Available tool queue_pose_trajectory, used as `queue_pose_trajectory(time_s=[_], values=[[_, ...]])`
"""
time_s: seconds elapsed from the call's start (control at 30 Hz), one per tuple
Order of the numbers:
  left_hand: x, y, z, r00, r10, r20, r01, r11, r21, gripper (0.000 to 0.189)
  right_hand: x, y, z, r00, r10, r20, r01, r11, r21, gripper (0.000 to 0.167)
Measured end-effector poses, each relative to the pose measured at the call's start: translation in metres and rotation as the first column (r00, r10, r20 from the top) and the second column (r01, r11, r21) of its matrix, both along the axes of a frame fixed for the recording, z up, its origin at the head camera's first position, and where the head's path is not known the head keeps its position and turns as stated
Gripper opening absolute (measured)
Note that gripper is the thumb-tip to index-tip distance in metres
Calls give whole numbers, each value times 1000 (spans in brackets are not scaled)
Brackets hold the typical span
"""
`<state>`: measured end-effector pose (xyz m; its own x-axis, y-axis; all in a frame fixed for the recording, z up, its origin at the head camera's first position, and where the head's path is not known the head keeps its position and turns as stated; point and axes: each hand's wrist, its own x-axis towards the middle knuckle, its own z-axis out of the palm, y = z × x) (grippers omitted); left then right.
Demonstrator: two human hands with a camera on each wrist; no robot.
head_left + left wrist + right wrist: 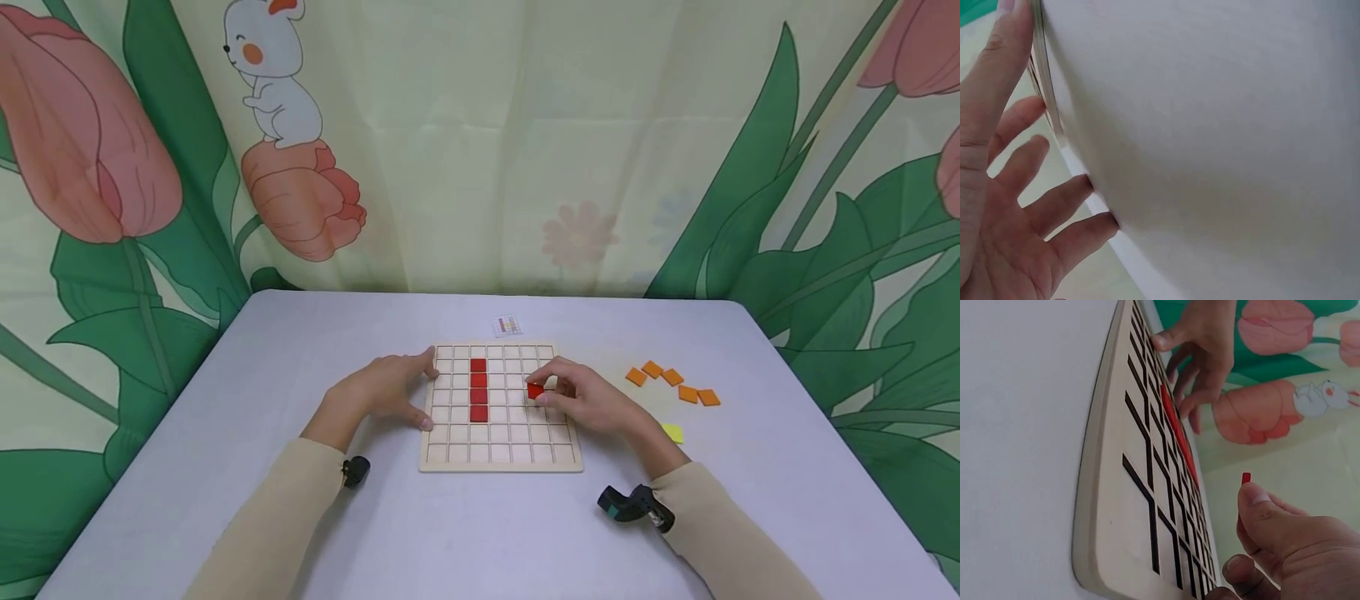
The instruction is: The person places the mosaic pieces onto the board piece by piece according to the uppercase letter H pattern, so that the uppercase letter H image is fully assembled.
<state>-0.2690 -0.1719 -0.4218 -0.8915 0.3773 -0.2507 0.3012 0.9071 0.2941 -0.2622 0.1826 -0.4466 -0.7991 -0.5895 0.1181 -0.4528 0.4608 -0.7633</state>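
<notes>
A wooden grid board (498, 454) lies on the white table, with a column of several red square tiles (478, 396) set in its cells left of the middle. Thumb and fingers of my right hand (592, 398) pinch one more red tile (534, 391) over the right part of the board. From the right wrist view, that tile's edge (1246, 478) sticks out past the thumb tip, above the board's surface. My left hand (384, 387) rests along the board's left side, thumb and fingertips at the edge. Its fingers (1063, 200) are spread and loosely extended in the left wrist view.
Several orange tiles (636, 377) lie to the right of the board, with a yellow-green tile (672, 432) nearer me, partly behind my right wrist. A small card with a coloured grid (507, 325) sits just beyond the board's far edge. A patterned curtain (480, 167) hangs behind the table (480, 533).
</notes>
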Motion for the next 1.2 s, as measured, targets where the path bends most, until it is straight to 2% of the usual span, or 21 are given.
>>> queue_pose_trajectory(time_s=[0.17,0.33,0.67,1.0,1.2], values=[[3,1,-4,999,27,25,-27,1000,-11,97,4,-12,2,999,36,15,-36,999,16,32],[4,-2,0,1000,18,-13,-18,1000,-1,95,0,-27,3,998,67,-2,-67,998,6,31],[-4,2,2,998,2,-66,-2,1000,5,89,-3,-45,8,991,129,-30,-129,992,12,30],[-3,-2,1,999,3,-50,-3,1000,8,87,2,-58,5,987,157,17,-158,987,33,29],[-4,-1,-2,999,-4,-43,5,1000,17,86,5,-65,0,974,227,6,-227,974,22,29]])
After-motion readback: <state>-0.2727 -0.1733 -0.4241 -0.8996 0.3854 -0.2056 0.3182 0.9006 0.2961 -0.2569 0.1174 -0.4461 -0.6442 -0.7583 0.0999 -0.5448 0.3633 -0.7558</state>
